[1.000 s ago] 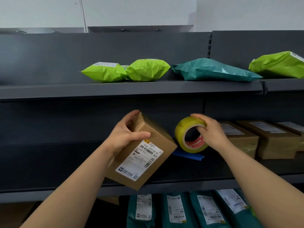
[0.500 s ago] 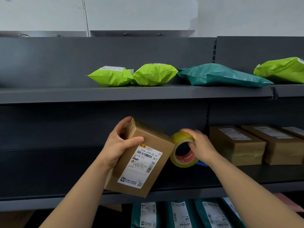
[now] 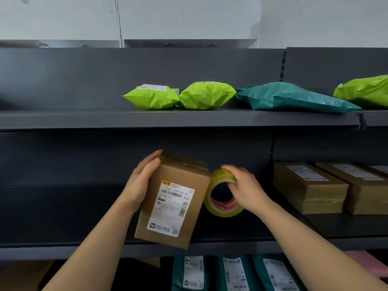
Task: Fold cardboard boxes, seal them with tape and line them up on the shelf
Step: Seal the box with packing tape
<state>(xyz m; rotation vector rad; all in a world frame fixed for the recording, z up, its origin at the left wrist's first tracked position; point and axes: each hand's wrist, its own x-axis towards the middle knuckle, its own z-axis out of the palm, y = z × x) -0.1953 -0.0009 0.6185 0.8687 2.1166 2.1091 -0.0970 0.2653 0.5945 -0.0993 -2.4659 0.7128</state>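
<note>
Grey metal shelf (image 3: 63, 250) is running left to right, its front edge passing behind the tilted cardboard box (image 3: 174, 204). Left hand (image 3: 140, 183) is clasping the box's left side. Yellow tape roll (image 3: 222, 211) is touching the box's right edge, right hand (image 3: 247, 190) curling over it. Sealed boxes (image 3: 308, 185) are standing well apart, rightward.

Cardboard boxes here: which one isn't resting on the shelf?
The box gripped by the left hand, held tilted in front of the shelf; the other boxes lie flat on it, to the right.
</note>
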